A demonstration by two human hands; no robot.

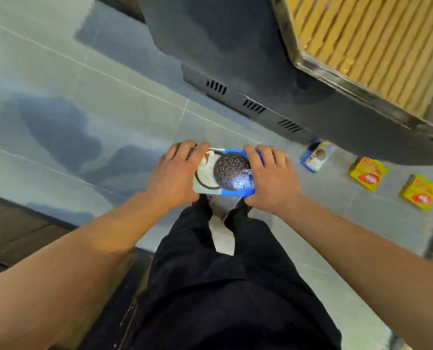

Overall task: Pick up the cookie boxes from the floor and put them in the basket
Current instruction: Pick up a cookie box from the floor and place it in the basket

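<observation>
Blue cookie box (224, 173) is held above the floor (84, 97) between left hand (175, 173) and right hand (271, 178), fingers curled over its ends. Smooth cardboard could slip if either grip loosens.

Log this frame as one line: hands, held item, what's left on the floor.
left hand + right hand: grip blue cookie box | floor: small blue box, two yellow boxes | basket: unseen
</observation>
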